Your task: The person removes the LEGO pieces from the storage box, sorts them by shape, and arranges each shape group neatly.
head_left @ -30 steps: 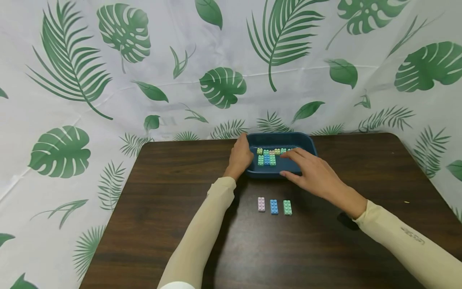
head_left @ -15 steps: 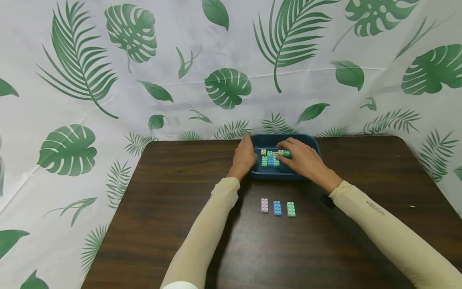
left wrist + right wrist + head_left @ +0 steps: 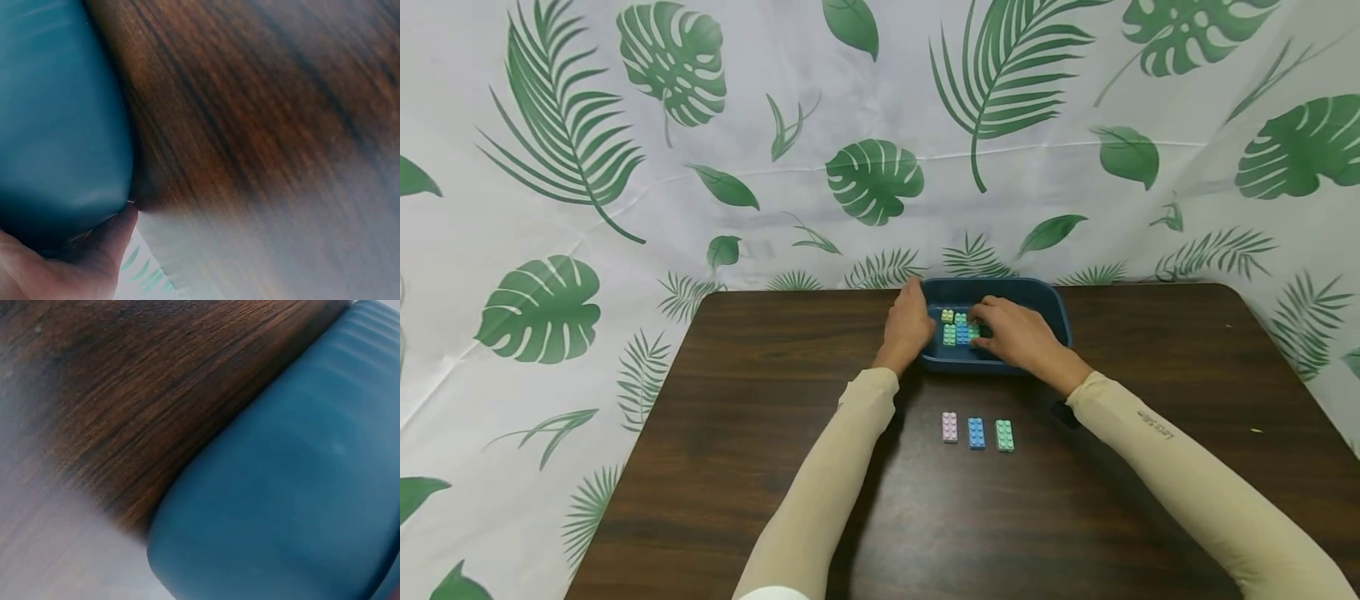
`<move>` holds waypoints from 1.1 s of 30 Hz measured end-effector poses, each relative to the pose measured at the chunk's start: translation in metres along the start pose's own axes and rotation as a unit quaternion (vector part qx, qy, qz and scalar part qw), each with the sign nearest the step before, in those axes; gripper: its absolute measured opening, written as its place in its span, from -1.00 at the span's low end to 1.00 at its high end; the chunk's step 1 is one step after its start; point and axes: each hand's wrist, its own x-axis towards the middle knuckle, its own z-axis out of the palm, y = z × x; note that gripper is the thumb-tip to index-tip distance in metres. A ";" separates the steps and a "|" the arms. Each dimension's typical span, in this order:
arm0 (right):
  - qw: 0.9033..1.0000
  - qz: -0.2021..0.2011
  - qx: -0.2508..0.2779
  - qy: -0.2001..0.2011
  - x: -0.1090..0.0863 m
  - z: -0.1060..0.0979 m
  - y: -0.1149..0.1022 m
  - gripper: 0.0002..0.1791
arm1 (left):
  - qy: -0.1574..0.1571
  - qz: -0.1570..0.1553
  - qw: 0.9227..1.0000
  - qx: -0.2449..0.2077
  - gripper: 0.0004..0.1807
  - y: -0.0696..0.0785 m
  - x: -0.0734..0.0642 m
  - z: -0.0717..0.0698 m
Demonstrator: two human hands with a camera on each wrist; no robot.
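A dark blue tray (image 3: 962,365) with raised walls stands at the back of the table. My left hand (image 3: 906,327) grips its left end; in the left wrist view a finger (image 3: 119,240) lies against the tray's outer corner. Inside are several small studded toy bricks, among them a yellow brick (image 3: 947,317), a light green brick (image 3: 950,335) and a blue brick (image 3: 962,333). My right hand (image 3: 1013,332) reaches into the tray with bent fingers, thumb and fingertips right at another green brick (image 3: 974,331). I cannot tell whether they pinch it. This hand hides the bricks farther right.
On the dark wooden table (image 3: 760,400), in front of the tray, lie a pink brick (image 3: 950,427), a blue brick (image 3: 976,433) and a green brick (image 3: 1004,435) in a row. A white cloth (image 3: 790,208) printed with green leaves hangs behind the table.
My right hand has moved left and further into the tray, its fingers drawing closer together over the bricks. The left hand keeps its hold. The head view has shifted slightly.
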 end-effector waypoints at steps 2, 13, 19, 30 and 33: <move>1.000 0.001 0.003 -0.001 0.001 0.001 0.000 -0.55 | 0.002 0.001 1.000 -0.003 -0.26 -0.001 0.000 -0.001; 1.000 0.009 0.028 0.002 0.001 0.004 0.002 -0.58 | 0.005 0.006 1.000 -0.008 -0.24 -0.001 -0.003 -0.002; 0.999 0.023 0.039 -0.007 0.001 0.004 0.001 -0.58 | -0.002 -0.001 1.000 -0.007 -0.22 -0.001 -0.002 0.000; 0.999 0.034 0.035 -0.024 0.003 0.006 0.001 -0.53 | -0.004 -0.006 1.000 -0.003 -0.24 0.000 -0.002 0.001; 0.998 0.035 0.043 -0.025 0.005 0.005 0.001 -0.54 | 0.000 0.000 1.000 -0.001 -0.23 0.000 -0.002 0.000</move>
